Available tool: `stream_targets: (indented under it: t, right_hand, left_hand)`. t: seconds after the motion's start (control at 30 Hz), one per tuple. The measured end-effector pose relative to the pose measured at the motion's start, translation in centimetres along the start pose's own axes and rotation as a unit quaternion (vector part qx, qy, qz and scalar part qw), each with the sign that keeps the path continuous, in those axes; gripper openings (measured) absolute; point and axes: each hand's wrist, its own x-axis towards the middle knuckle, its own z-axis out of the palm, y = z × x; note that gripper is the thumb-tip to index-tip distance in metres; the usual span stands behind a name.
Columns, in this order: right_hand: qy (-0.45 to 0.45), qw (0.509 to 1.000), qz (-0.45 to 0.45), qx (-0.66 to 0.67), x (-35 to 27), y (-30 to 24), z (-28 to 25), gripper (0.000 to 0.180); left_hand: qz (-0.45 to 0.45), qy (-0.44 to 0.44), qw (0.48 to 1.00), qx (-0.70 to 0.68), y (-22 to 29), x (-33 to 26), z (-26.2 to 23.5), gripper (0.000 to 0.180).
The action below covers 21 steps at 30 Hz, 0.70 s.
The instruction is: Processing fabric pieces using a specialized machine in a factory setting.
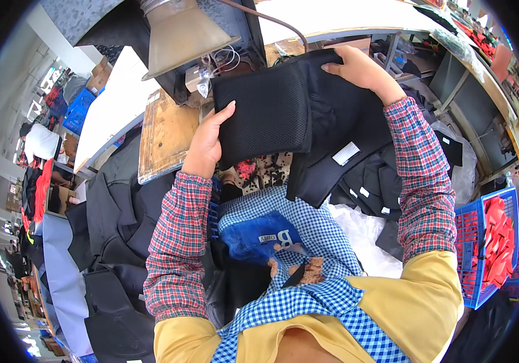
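I hold up a black fabric piece with a mesh panel in front of me, above my lap. My left hand grips its left edge, fingers pressed on the mesh. My right hand grips its upper right corner. A white label hangs from the lower part of the fabric. Both forearms wear red plaid sleeves. Below the fabric lies my blue checked apron with a blue plastic bag in its pocket.
A stack of black fabric pieces sits to my right on white plastic. More dark garments pile at my left. A wooden board and a metal lamp shade lie ahead. A blue basket of red pieces stands at right.
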Motion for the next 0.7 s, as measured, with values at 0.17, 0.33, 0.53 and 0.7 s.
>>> stream_targets:
  t: [0.17,0.33,0.53,0.7]
  right_hand:
    - [-0.004,1.000,0.004,-0.012,-0.1,-0.6,-0.3,0.041]
    - [0.013,1.000,-0.005,-0.017,-0.5,-0.5,-0.6,0.041]
    - [-0.060,0.998,0.030,-0.009,-0.7,-1.8,-1.3,0.036]
    - [-0.142,0.987,0.064,-0.035,-2.3,0.5,-3.7,0.040]
  left_hand:
    - [-0.001,0.006,1.000,-0.013,-0.3,-0.4,0.1,0.038]
    - [0.008,0.010,1.000,-0.013,-0.5,-0.9,0.7,0.039]
    - [0.008,0.017,1.000,-0.021,-0.9,-1.9,0.3,0.040]
    - [-0.024,-0.034,0.999,0.005,-1.4,-6.1,2.6,0.048]
